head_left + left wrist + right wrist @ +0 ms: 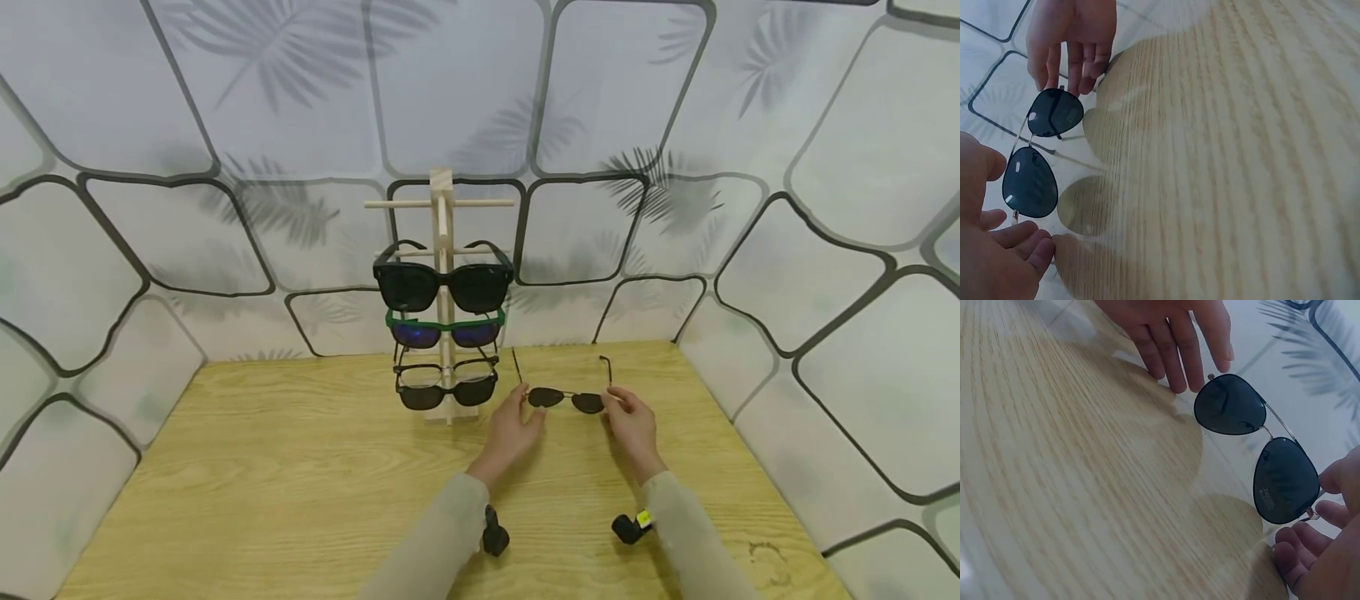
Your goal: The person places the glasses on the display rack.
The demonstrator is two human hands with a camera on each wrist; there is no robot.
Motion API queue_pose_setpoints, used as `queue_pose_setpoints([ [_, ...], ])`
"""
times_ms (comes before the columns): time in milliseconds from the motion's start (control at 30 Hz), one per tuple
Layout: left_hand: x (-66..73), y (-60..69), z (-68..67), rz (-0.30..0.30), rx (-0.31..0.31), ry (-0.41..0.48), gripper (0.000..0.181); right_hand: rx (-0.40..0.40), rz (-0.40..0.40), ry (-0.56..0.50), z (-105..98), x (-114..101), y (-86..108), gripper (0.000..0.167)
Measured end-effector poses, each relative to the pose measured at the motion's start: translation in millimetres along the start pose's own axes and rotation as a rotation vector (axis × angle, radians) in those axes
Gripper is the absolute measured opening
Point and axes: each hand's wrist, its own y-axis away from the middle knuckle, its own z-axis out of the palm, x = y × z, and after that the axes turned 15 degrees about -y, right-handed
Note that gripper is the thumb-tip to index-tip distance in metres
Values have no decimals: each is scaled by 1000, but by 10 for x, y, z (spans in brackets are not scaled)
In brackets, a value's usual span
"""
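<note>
A pair of dark-lensed aviator sunglasses with a thin metal frame faces me in the head view, its temples unfolded toward the wall. My left hand holds it at the left hinge, and my right hand pinches the right hinge end. In the left wrist view the lenses hang just above the tabletop, casting shadows on it. The right wrist view shows my right thumb and fingers around the hinge beside the near lens.
Left of my hands stands a wooden display rack with bare top pegs. It carries black sunglasses, green-framed sunglasses and more eyewear below. Patterned cloth walls enclose the wooden table at the back and sides.
</note>
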Motion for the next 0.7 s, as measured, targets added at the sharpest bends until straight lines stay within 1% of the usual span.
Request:
queue_pose_setpoints([
  [200, 4, -27, -30, -4, -38, -4, 58, 2, 4, -16, 12, 33, -2, 46],
  [300, 9, -26, -39, -4, -41, -15, 55, -3, 5, -21, 13, 48, -2, 46],
  [533, 67, 4, -60, -3, 15, -33, 42, 5, 20, -20, 5, 21, 51, 49],
  [700, 86, 13, -57, -40, 32, 5, 38, 12, 21, -5, -3, 19, 77, 50],
])
